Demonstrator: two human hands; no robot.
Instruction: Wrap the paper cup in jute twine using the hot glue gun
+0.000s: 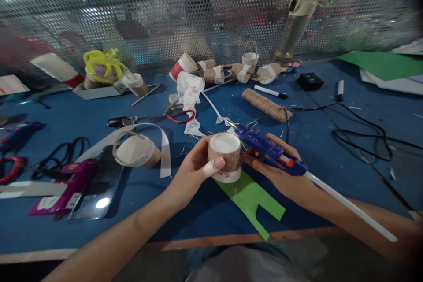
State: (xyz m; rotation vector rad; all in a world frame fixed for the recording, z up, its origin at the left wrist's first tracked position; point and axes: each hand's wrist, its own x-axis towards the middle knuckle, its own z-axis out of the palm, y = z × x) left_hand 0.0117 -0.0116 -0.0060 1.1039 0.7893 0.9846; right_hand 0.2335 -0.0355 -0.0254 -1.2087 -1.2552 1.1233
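My left hand (194,169) is closed around a small paper cup wrapped in brown twine (224,154), held upside down with its white bottom facing up. A strip of tape or a bandage sits on my thumb. My right hand (279,174) grips a blue hot glue gun (269,150) with an orange trigger. The gun's metal tip points left at the cup's upper edge. A long white glue stick (350,207) sticks out of the gun's back toward the lower right. Under the cup lies a cut piece of green paper (253,200) on the blue table (211,211).
Another twine-wrapped cup with a handle (137,150) lies left. A twine spool (266,105), scissors (148,119), lace ribbon (191,105), several finished cups (214,72), a black cable (360,130), a phone (95,189) and a spray bottle (297,22) surround them. Perforated metal mesh stands behind.
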